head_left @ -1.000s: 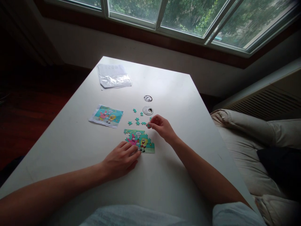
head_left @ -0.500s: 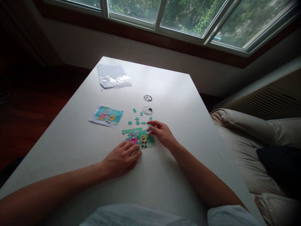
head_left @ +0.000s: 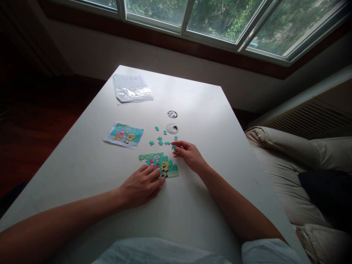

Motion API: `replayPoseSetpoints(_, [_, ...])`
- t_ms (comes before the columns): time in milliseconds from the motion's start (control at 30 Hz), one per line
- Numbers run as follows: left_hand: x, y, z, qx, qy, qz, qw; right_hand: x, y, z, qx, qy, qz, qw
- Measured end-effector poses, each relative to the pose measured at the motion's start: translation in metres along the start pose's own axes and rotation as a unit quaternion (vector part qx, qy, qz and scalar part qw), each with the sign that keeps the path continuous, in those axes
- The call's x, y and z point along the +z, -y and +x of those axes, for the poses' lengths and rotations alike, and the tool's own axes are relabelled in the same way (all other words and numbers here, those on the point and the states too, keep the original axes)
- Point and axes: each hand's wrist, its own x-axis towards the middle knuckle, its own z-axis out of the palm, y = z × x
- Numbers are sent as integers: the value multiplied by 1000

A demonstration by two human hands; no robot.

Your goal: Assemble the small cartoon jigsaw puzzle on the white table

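Observation:
A partly assembled cartoon jigsaw puzzle point(head_left: 161, 164) lies on the white table point(head_left: 192, 205). My left hand point(head_left: 141, 185) rests flat with its fingers stretched out, the fingertips pressing the puzzle's lower left edge. My right hand point(head_left: 189, 154) hovers at the puzzle's upper right corner, pinching a small teal puzzle piece point(head_left: 173, 147) between thumb and fingers. Several loose teal pieces point(head_left: 161, 139) lie scattered just beyond the puzzle.
A reference picture point(head_left: 124, 134) of the same cartoon lies to the left. A plastic bag over paper point(head_left: 132, 89) sits at the far left of the table. Two round cable holes point(head_left: 172, 128) are behind the pieces. A cushioned seat point(head_left: 288, 161) stands to the right.
The puzzle has shifted slightly left and toward me under my left fingertips. My right hand has drawn the piece down from the loose pieces to the puzzle's upper right corner.

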Motion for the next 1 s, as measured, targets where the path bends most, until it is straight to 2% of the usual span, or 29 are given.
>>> replayPoseSetpoints(100, [-1,0,1,-2,-3,-2,1000,1,1,0,-11,22,-34,999])
replayPoseSetpoints(167, [-1,0,1,-5,-9,-9,1000,1,2,0,-43,32,-98,994])
replayPoseSetpoints(300, [0,2,1,-12,-34,-22,999,4,6,1,-148,34,-257,954])
replayPoseSetpoints(367, [3,4,1,-16,-44,-21,999,5,6,2,-169,35,-297,939])
replayPoseSetpoints(533, [8,7,0,-23,-38,-16,999,6,4,3,-179,57,-343,920])
replayPoseSetpoints(867, [5,6,2,-24,-35,-24,999,12,5,6,-227,74,-428,872])
replayPoseSetpoints(1000, [6,7,1,-23,-35,-25,999,12,4,6,-231,77,-434,868])
